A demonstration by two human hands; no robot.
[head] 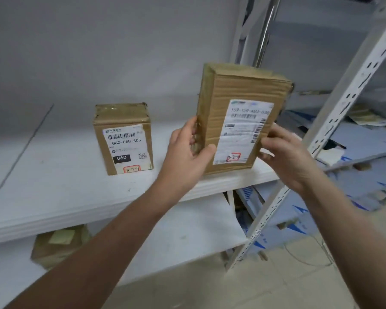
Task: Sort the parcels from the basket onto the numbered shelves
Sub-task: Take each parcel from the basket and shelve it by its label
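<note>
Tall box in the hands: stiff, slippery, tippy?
The tall box looks stiff: corrugated card shows square edges in the left hand. Glossy tape on its side may be slick. Standing on end near the shelf edge, it could tip.

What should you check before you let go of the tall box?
1. Grip of left hand on tall parcel: ok, thumb in front, fingers round the side.
2. The right hand on its other side: ok.
3. Bottom fully on shelf: cannot tell.
4. Back from the shelf's front edge: not ok, close to it.
5. Apart from small parcel: ok.
6. Mark on its label matches shelf number: cannot tell.
</note>
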